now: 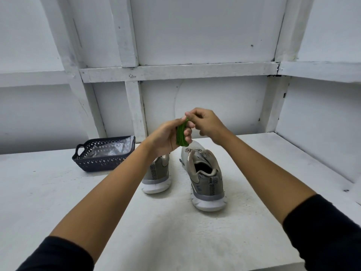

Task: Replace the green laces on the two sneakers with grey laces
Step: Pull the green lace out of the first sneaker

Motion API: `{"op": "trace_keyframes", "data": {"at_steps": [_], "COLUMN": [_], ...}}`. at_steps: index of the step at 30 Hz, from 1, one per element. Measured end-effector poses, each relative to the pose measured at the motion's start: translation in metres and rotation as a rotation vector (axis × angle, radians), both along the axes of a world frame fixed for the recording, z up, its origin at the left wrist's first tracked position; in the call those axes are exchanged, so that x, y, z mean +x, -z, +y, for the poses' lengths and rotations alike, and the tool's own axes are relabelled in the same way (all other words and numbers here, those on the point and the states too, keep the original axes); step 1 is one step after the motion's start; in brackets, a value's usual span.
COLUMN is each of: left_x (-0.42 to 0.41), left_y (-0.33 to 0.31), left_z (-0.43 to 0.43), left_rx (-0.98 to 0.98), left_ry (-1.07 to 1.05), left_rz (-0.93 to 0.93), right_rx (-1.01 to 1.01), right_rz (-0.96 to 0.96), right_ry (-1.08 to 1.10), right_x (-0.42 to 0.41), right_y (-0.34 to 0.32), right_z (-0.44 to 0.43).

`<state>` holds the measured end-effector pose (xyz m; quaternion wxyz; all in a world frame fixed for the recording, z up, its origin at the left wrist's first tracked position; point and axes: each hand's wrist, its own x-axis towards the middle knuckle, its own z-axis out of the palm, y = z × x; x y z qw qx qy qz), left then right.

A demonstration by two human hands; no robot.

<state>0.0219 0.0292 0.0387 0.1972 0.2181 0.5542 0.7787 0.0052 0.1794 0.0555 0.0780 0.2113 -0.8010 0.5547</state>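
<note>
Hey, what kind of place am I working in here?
Probably a plain workshop or storage corner: white-painted walls with scuffed framing, a rough white table, and a dark plastic basket.

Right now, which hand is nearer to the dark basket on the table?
Left. The left hand, gripping the bundled green laces, is up and to the right of the basket; the right hand pinches the bundle's top from the far side, farther from it.

Left sneaker (156,173) toe behind left hand (169,136)
</note>
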Motion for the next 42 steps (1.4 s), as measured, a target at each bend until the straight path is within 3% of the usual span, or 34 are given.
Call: {"op": "trace_keyframes", "data": {"at_steps": [6,13,17,25,30,35,42], "left_x": [0.002,0.001,0.001,0.002,0.004,0.004,-0.002], "left_y": [-0.001,-0.001,0.001,0.002,0.018,0.056,0.124], "left_z": [0.011,0.032,0.057,0.152,0.197,0.235,0.262], "left_rx": [0.105,0.141,0.107,-0.067,-0.207,-0.415,-0.697], "left_ry": [0.028,0.044,0.022,-0.443,-0.622,-0.584,-0.428], "left_rz": [-0.062,-0.119,-0.148,-0.125,0.059,0.21,0.224], "right_rx": [-0.285,-0.297,-0.315,-0.381,-0.338,-0.213,0.007], "right_rz": [-0.129,-0.279,-0.3,-0.282,-0.227,-0.262,-0.375], "right_ry": [-0.031,-0.149,-0.105,0.178,0.354,0.589,0.851], "right_x": [0.004,0.019,0.027,0.038,0.047,0.052,0.054], "right_y": [0.034,0.035,0.035,0.039,0.046,0.078,0.133], "right_z": [0.001,0.03,0.05,0.099,0.139,0.181,0.214]}}
